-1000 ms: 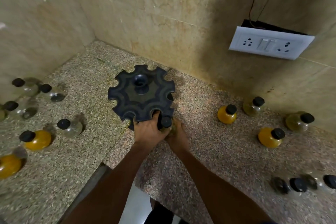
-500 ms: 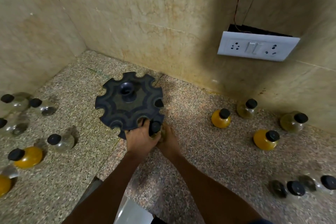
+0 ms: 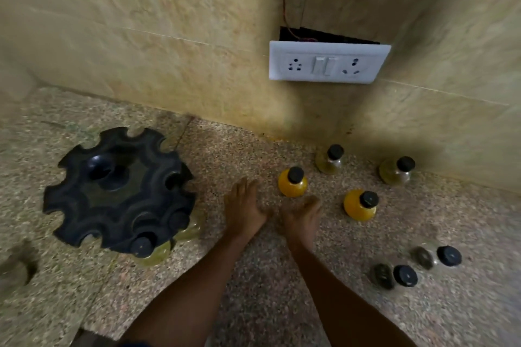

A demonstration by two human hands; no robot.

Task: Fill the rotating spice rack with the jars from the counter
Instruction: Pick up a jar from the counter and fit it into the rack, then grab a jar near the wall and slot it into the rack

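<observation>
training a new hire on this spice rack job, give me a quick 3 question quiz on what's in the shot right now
1. True or false: the left hand grips a jar.
2. Which jar is nearest the right hand?
A. the yellow jar just beyond its fingers
B. a dark jar lying on its side
C. a jar in the rack
3. Fill in: the white switchboard is mounted on the ____.

Key: 1 false; 2 A; 3 wall
</observation>
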